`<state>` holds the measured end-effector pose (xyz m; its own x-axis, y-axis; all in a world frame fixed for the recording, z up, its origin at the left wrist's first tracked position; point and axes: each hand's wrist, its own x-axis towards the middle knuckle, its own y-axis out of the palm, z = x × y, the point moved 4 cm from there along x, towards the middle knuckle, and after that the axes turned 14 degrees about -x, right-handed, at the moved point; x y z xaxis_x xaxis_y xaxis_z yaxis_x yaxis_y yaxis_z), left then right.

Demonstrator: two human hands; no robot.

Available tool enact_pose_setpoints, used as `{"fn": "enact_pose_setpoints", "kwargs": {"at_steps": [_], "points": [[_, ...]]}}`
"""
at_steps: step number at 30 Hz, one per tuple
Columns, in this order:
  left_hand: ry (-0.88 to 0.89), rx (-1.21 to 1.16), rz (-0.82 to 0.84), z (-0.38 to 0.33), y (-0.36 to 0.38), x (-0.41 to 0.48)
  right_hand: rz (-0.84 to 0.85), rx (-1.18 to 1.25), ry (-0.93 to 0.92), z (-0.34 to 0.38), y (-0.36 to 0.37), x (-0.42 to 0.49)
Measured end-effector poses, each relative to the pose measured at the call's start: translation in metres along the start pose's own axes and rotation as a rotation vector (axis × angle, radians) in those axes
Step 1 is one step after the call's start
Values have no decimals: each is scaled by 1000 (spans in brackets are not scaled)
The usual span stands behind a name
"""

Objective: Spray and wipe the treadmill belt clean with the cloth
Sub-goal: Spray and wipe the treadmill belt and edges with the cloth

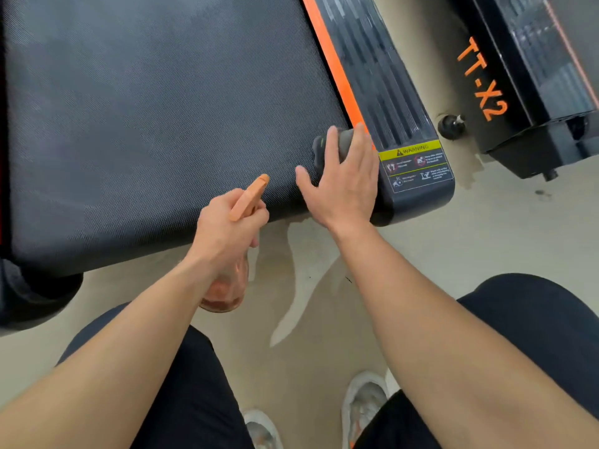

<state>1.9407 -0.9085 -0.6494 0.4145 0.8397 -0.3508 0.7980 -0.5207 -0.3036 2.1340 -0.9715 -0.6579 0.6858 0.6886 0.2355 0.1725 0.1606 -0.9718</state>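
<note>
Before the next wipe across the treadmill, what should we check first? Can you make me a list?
1. Cloth under the right hand: ok, pressed flat on the belt.
2. Spray bottle held firmly in the left hand: ok.
3. Nozzle aimed at the treadmill belt: ok, it points over the belt.
4. Belt wet enough to wipe: cannot tell.
5. Liquid left in the bottle: cannot tell.
6. Floor dry by the shoes: not ok, wet-looking streaks.
</note>
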Motion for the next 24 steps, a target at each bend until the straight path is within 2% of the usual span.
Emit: {"fn": "enact_pose_setpoints", "kwargs": {"at_steps": [2,4,6,10,13,15,18,21,24], "points": [[-15,-54,11,2,1,-2,18,-83,-57,-5,13,-7],[-17,-102,19,1,2,-2,-59,-126,11,-14,16,-21],[-10,-119,28,0,1,-2,-160,-63,116,-16,19,-45],[20,-124,33,-8,4,-1,-165,471,414,7,31,-84],[11,-149,25,-8,7,-1,-39,705,624,23,40,-94],[-9,-166,32,-10,9,-1,62,876,690,29,44,-105],[-26,-192,31,-10,9,1,54,1064,712,31,51,-94],[2,-210,45,-16,10,-1,-36,1017,798,37,45,-71],[-9,-258,68,-17,13,-4,-102,814,713,46,28,-66]]}}
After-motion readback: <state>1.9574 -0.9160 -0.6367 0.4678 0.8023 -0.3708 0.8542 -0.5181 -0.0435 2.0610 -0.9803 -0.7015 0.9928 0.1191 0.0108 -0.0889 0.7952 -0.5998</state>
